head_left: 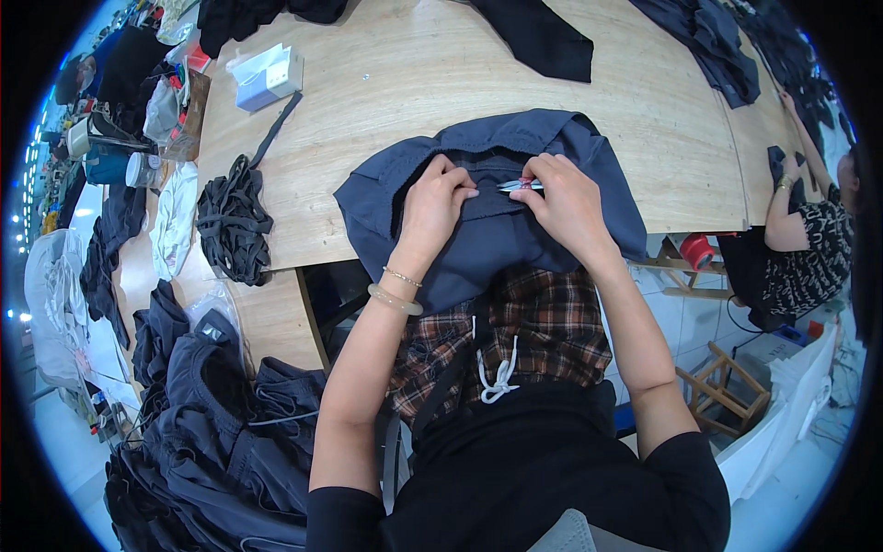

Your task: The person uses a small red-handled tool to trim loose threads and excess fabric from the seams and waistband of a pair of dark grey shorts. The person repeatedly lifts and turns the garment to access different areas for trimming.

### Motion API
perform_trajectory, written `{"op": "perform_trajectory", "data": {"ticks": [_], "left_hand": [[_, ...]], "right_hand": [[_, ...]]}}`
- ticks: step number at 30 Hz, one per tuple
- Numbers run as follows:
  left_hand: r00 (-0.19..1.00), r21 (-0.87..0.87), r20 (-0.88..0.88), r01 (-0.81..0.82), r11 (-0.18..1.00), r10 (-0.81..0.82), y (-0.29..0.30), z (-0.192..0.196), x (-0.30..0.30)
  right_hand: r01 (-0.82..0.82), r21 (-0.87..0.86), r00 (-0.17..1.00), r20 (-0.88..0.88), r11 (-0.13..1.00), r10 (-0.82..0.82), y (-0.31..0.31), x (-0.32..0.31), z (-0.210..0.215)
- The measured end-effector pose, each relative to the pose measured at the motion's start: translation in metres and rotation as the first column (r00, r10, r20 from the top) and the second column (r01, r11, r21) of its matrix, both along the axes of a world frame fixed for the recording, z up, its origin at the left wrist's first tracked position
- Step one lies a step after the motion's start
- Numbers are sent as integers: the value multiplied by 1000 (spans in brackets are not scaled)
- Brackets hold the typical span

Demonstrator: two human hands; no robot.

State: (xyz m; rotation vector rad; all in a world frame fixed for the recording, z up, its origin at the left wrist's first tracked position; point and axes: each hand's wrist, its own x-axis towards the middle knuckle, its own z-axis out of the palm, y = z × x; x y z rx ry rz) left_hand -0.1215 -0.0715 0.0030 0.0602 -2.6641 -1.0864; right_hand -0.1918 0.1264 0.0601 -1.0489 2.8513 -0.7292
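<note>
A dark blue-grey garment point(460, 267) with a gathered, elastic-looking waistband lies over the table's near edge and hangs toward my lap. My left hand point(432, 204) is closed in a pinch on the cloth at the inside of the waistband opening. In my right hand point(567, 204) are small metal thread snips point(515, 186), gripped between thumb and fingers. The snips' tips point left, toward the pinched cloth, a short way from my left fingertips. Whether the blades touch the fabric or a thread is too small to tell.
On the wooden table point(395, 92) stand a tissue box point(267, 78) and a bundle of dark straps point(235, 221). Dark garments point(221, 432) are heaped at my lower left. A black cloth piece point(543, 41) lies at the far side. Another person point(814, 244) sits at right, near a wooden stool point(727, 391).
</note>
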Motion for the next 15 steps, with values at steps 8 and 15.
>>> {"op": "perform_trajectory", "data": {"ticks": [8, 15], "left_hand": [[1000, 40, -12, -13, 999, 14, 0, 10, 2], [998, 31, 57, -38, 999, 36, 1, 15, -1]], "right_hand": [[-19, -34, 1000, 7, 999, 19, -2, 0, -2], [-101, -67, 988, -122, 993, 92, -13, 1, -8]]}}
